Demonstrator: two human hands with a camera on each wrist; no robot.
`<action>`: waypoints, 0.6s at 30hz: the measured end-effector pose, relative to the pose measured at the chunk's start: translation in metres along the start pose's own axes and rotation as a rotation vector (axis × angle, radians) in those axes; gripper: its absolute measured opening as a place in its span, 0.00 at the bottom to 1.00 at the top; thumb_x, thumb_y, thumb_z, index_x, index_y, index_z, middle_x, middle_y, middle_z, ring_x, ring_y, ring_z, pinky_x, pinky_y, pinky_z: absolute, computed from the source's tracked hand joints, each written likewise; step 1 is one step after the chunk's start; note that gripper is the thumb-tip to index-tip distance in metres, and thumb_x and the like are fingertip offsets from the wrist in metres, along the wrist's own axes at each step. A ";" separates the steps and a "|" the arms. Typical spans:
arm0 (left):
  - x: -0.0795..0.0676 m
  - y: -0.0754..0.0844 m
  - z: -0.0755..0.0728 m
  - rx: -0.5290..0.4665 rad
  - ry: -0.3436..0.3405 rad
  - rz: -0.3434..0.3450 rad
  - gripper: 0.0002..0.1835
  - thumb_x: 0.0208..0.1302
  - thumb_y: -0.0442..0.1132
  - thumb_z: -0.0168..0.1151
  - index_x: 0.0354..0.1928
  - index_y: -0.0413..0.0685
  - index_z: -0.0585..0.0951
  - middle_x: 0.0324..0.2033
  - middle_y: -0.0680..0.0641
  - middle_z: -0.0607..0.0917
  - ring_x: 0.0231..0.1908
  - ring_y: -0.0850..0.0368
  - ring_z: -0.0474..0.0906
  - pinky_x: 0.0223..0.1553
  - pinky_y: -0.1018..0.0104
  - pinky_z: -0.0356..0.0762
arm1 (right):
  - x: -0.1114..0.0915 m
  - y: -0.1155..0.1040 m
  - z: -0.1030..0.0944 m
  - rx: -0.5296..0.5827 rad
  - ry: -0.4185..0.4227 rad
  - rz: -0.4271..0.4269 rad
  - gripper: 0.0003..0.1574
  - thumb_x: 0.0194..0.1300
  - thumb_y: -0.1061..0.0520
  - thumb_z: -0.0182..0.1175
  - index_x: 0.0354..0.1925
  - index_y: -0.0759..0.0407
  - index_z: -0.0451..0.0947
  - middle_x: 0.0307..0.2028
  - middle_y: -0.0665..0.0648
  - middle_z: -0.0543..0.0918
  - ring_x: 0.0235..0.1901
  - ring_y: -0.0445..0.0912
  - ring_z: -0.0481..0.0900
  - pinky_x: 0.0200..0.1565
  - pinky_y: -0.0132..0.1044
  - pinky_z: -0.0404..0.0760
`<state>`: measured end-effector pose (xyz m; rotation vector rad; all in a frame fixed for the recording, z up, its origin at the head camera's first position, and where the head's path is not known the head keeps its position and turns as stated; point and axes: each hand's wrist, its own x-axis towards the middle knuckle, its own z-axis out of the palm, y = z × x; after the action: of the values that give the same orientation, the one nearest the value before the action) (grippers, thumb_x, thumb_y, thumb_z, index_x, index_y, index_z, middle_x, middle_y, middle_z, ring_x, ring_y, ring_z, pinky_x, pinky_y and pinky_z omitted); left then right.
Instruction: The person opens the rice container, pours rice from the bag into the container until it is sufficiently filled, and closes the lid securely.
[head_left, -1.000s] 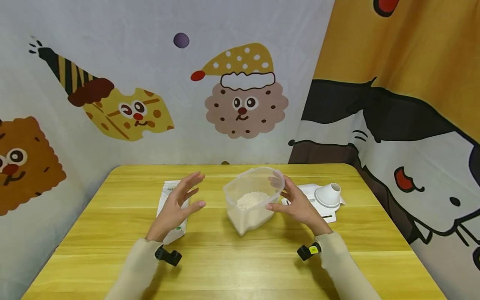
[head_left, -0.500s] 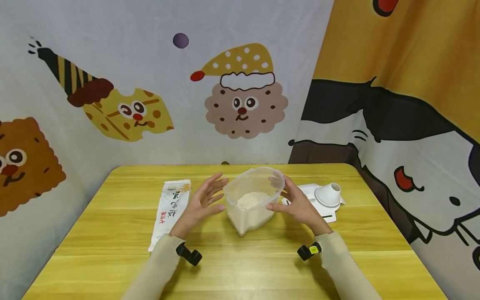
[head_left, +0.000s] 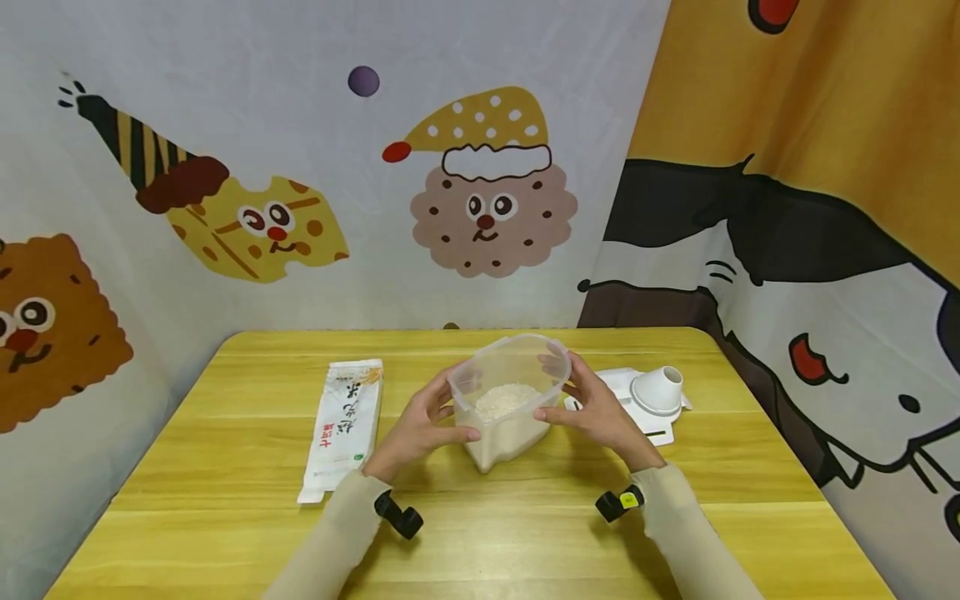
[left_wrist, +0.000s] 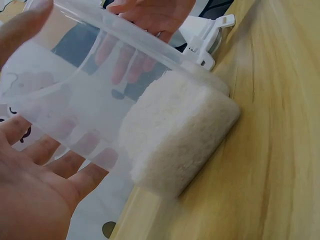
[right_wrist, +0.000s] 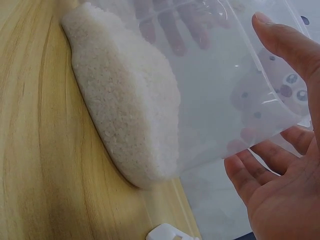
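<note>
Background: pale cloth [head_left: 480,42] printed with a cheese figure [head_left: 262,229] in a striped hat, a pink biscuit figure [head_left: 493,221] in a spotted cap and, at right, a large animal figure [head_left: 840,358]. Below this: table [head_left: 495,550] with wood-grain top and rounded far corners. Near middle of table, upright: translucent open-topped container [head_left: 495,362], with white rice [head_left: 506,402] filling the lower part. Gripped from both sides: by left hand [head_left: 420,429], thumb on near wall, fingers round left side; by right hand [head_left: 596,412], thumb on near wall, fingers round right side and showing through the plastic.

To left of container, well apart: white bag [head_left: 341,429], lying flat, printed with black and red characters. To right, just beyond right hand: flat white part [head_left: 617,382] carrying white cone [head_left: 660,389], narrow end up. At the cuffs: black wrist unit [head_left: 400,517] on left, second wrist unit [head_left: 620,503] with yellow label on right.

Hidden: most left fingers in head view, behind container; bag corner, behind left wrist; near-left portion of flat white part, behind right hand. Cut off: forearms at bottom edge, brown figure [head_left: 56,325] at left edge. Hard to make out: small green mark on bag; separate grains in left wrist view, blurred.
</note>
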<state>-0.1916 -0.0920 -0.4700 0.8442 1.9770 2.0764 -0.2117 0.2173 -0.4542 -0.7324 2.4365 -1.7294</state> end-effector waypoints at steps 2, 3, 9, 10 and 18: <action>0.000 0.000 0.001 0.024 0.008 -0.008 0.49 0.58 0.37 0.77 0.79 0.53 0.61 0.74 0.39 0.68 0.75 0.38 0.63 0.71 0.40 0.68 | 0.000 0.001 0.001 0.003 0.005 0.000 0.60 0.61 0.58 0.75 0.81 0.47 0.52 0.75 0.61 0.67 0.75 0.60 0.64 0.75 0.65 0.60; 0.000 -0.001 0.001 0.031 0.011 -0.008 0.49 0.59 0.36 0.77 0.79 0.54 0.61 0.74 0.39 0.68 0.74 0.38 0.64 0.71 0.40 0.69 | 0.000 0.001 0.001 0.002 0.003 -0.004 0.60 0.61 0.58 0.75 0.81 0.47 0.52 0.75 0.62 0.67 0.75 0.60 0.64 0.75 0.65 0.60; -0.001 -0.001 0.003 0.060 0.032 -0.042 0.48 0.60 0.36 0.76 0.79 0.61 0.62 0.75 0.43 0.69 0.74 0.42 0.65 0.70 0.47 0.72 | -0.001 0.000 0.000 -0.014 -0.004 0.011 0.61 0.60 0.55 0.76 0.81 0.41 0.51 0.75 0.60 0.67 0.76 0.57 0.63 0.75 0.61 0.62; -0.002 -0.001 0.003 0.065 0.034 -0.047 0.48 0.60 0.36 0.76 0.79 0.62 0.62 0.75 0.44 0.69 0.74 0.42 0.65 0.70 0.48 0.72 | -0.001 -0.001 -0.001 -0.020 -0.004 0.017 0.61 0.60 0.54 0.76 0.81 0.40 0.51 0.75 0.59 0.67 0.76 0.57 0.63 0.75 0.61 0.63; -0.001 -0.002 0.002 0.075 0.017 -0.024 0.48 0.61 0.36 0.75 0.80 0.58 0.61 0.74 0.40 0.68 0.74 0.40 0.65 0.68 0.52 0.75 | -0.003 -0.006 -0.008 -0.207 0.006 0.029 0.62 0.56 0.45 0.79 0.80 0.41 0.55 0.75 0.58 0.68 0.73 0.60 0.68 0.71 0.61 0.72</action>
<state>-0.1900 -0.0906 -0.4729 0.8141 2.0751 2.0144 -0.2091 0.2236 -0.4464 -0.7060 2.6442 -1.4859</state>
